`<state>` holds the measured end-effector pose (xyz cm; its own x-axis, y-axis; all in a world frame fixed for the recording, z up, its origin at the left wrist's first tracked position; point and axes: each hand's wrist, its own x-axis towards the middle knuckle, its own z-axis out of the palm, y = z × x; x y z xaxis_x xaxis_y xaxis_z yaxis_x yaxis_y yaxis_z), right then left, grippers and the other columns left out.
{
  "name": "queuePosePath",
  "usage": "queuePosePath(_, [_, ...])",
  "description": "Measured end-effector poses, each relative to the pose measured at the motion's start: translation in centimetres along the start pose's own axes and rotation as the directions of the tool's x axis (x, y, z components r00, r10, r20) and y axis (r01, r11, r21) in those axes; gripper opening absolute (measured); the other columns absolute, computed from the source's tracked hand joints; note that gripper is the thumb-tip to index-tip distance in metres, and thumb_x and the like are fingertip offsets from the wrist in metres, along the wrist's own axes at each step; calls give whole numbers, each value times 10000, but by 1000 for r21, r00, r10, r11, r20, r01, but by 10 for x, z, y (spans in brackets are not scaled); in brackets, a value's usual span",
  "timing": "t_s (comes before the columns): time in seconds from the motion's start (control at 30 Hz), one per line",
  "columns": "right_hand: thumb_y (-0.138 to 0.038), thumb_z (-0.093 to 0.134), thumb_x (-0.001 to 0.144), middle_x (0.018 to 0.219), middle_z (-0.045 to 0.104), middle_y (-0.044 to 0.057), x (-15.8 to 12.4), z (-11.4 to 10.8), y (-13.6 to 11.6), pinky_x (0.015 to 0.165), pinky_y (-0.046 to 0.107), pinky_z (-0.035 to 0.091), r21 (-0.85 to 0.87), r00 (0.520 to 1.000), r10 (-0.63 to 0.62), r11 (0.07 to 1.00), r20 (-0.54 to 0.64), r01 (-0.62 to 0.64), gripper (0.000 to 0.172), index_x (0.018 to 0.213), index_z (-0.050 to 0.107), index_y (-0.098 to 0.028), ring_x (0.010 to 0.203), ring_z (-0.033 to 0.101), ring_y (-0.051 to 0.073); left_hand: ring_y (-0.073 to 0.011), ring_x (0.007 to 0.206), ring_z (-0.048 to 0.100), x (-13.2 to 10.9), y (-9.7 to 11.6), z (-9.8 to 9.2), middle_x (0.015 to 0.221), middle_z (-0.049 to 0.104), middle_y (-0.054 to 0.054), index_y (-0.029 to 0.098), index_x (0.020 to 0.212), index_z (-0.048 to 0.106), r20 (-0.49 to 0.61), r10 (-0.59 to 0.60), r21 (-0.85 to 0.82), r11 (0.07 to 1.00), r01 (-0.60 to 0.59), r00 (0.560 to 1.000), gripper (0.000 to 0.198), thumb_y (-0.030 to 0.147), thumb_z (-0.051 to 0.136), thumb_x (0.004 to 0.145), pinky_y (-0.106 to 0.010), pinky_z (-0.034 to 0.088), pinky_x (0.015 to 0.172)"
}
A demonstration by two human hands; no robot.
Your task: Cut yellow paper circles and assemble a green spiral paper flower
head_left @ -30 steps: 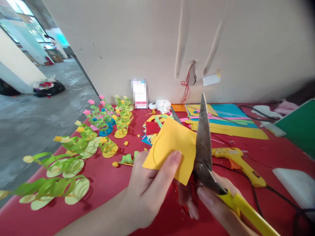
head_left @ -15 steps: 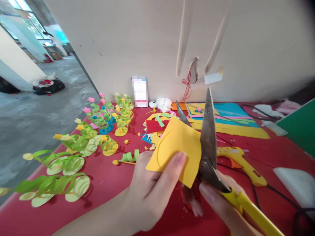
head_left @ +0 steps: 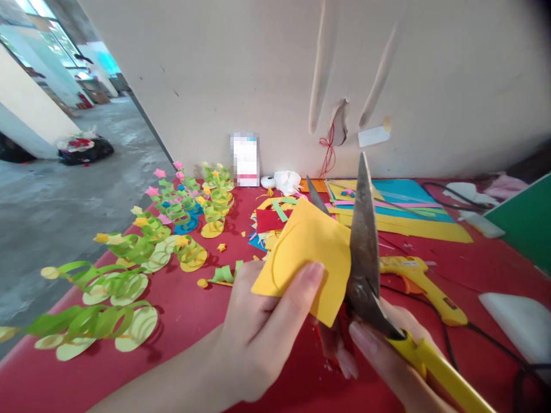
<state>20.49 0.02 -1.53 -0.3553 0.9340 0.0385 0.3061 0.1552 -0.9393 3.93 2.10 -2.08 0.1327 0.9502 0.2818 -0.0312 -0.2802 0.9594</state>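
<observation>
My left hand [head_left: 262, 327] pinches a yellow paper piece [head_left: 305, 258] between thumb and fingers, held up over the red table [head_left: 181, 321]. A curved cut line runs across the paper. My right hand [head_left: 387, 367] grips yellow-handled scissors [head_left: 365, 252]. The blades stand apart, one in front of the paper's right edge and the other behind it.
Green paper spirals [head_left: 107, 287] on round bases stand in rows at the left. A yellow glue gun [head_left: 422, 281] with a black cord lies to the right. Coloured paper sheets [head_left: 387, 212] and scraps [head_left: 271, 221] lie at the back near the wall. A white block [head_left: 516, 321] sits at far right.
The scissor blades have opened a little around the paper's right edge. The paper and both hands have shifted slightly upward and to the right.
</observation>
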Motion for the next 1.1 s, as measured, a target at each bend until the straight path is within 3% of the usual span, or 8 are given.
queuePosePath(0.1, [-293, 362, 814, 474, 489, -34, 1, 1, 4, 380, 223, 343, 48, 998, 69, 996, 12, -69, 210, 633, 430, -211, 373, 444, 100, -38, 439, 493, 2, 2, 2, 530, 555, 72, 233, 634, 561, 33, 35, 7, 999, -35, 999, 276, 106, 444, 849, -129, 315, 356])
queuePosePath(0.23, [-270, 354, 833, 501, 525, -30, -2, 7, -4, 411, 229, 366, 24, 987, 20, 1000, -157, -16, 216, 641, 439, -217, 409, 479, 109, -67, 444, 488, -3, -4, -3, 568, 560, 52, 242, 705, 576, -78, -76, 63, 995, 81, 994, 169, 114, 521, 800, -148, 375, 377])
queuePosePath(0.33, [-261, 377, 836, 487, 514, -39, -6, 11, -9, 419, 226, 375, 49, 975, 42, 998, -219, -32, 240, 606, 432, -220, 409, 479, 105, -68, 391, 438, 0, 1, 0, 522, 540, 48, 246, 668, 595, -93, -25, 56, 998, 30, 995, 176, 133, 536, 790, -161, 336, 327])
queuePosePath(0.43, [-258, 376, 836, 482, 509, -40, -5, 12, -9, 406, 223, 366, 63, 973, 65, 997, -222, -52, 230, 620, 443, -217, 403, 465, 104, -66, 339, 374, 4, 8, 4, 463, 508, 48, 243, 617, 604, -42, 52, 18, 999, -51, 998, 203, 172, 534, 793, -180, 286, 293])
queuePosePath(0.63, [-260, 359, 836, 469, 463, -44, -2, 11, -8, 390, 209, 327, 80, 976, 100, 993, -192, -86, 222, 643, 454, -205, 389, 403, 90, -76, 440, 476, 0, 1, -6, 587, 559, 43, 242, 728, 588, -76, -123, 36, 991, 126, 989, 136, 129, 536, 784, -161, 366, 359])
queuePosePath(0.77, [-295, 328, 845, 454, 406, -57, -4, 9, -7, 366, 206, 275, 45, 981, 118, 993, -154, -112, 196, 816, 497, -200, 371, 346, 89, -62, 397, 411, 11, 18, 3, 504, 511, 53, 226, 667, 585, 7, -45, -67, 997, 46, 999, 163, 176, 516, 805, -163, 300, 331])
queuePosePath(0.9, [-319, 315, 849, 440, 348, -64, -5, 7, -6, 365, 220, 227, -7, 986, 105, 994, -128, -107, 216, 772, 485, -210, 366, 314, 90, -67, 407, 343, 20, 34, 10, 453, 404, 47, 197, 547, 516, 79, -43, -72, 996, 49, 996, 283, 238, 491, 826, -181, 282, 353])
queuePosePath(1.1, [-319, 314, 845, 454, 372, -61, -2, 7, -9, 366, 224, 236, -59, 983, 84, 994, -161, -95, 203, 745, 459, -218, 364, 322, 91, -82, 407, 325, 17, 29, -8, 459, 333, 47, 195, 581, 508, 131, -173, 24, 985, 171, 976, 253, 292, 501, 815, -211, 285, 372])
